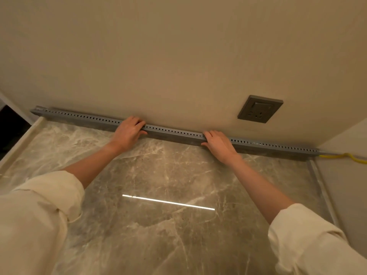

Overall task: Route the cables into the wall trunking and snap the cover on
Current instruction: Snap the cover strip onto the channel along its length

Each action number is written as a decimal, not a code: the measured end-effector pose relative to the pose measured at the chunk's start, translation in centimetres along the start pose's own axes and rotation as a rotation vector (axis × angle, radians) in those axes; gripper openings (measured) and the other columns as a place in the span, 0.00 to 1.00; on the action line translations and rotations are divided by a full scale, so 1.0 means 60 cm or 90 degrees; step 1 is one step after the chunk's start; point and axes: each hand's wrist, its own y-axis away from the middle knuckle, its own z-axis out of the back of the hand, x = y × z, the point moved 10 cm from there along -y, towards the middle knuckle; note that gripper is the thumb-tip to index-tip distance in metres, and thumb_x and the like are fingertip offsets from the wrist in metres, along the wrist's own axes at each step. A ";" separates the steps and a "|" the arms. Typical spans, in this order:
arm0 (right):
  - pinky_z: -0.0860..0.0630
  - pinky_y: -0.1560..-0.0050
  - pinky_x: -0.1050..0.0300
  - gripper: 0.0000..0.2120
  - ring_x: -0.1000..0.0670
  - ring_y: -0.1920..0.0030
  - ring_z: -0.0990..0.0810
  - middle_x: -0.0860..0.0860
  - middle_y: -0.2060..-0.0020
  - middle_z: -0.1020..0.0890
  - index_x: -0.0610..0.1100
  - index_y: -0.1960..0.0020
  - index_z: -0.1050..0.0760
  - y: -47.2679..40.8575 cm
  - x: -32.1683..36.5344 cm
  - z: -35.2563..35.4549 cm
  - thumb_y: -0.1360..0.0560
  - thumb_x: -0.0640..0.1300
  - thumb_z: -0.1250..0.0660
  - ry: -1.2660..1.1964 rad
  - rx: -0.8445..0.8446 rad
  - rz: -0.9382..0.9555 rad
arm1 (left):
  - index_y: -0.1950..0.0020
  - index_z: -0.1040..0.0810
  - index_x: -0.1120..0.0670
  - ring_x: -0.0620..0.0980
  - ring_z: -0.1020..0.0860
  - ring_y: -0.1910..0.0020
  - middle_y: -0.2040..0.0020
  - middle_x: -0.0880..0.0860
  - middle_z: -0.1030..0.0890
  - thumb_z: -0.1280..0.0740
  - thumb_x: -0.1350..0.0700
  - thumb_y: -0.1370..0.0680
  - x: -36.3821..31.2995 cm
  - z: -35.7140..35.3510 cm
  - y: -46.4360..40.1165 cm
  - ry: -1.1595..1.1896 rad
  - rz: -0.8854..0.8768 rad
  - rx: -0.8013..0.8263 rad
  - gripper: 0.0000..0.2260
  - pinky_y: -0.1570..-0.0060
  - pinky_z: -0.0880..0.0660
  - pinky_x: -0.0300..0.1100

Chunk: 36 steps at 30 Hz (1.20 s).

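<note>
A long grey slotted trunking runs along the foot of the beige wall, where the wall meets the marble counter. My left hand grips the trunking left of its middle, fingers curled over the top edge and thumb on the front face. My right hand grips it further right in the same way. A yellow cable comes out of the trunking's right end and trails off to the right. What lies inside the trunking is hidden.
A dark grey wall socket sits on the wall above and right of my right hand. A side wall closes the right end. The counter's raised pale edge runs along the left, with a dark gap beyond it.
</note>
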 end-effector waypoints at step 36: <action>0.30 0.43 0.49 0.23 0.41 0.44 0.28 0.40 0.43 0.26 0.39 0.35 0.31 0.054 -0.062 0.009 0.27 0.45 0.30 -0.019 -0.099 -0.243 | 0.44 0.24 0.61 0.60 0.24 0.47 0.48 0.60 0.21 0.27 0.50 0.30 -0.030 -0.010 -0.020 -0.013 0.114 -0.035 0.20 0.42 0.28 0.53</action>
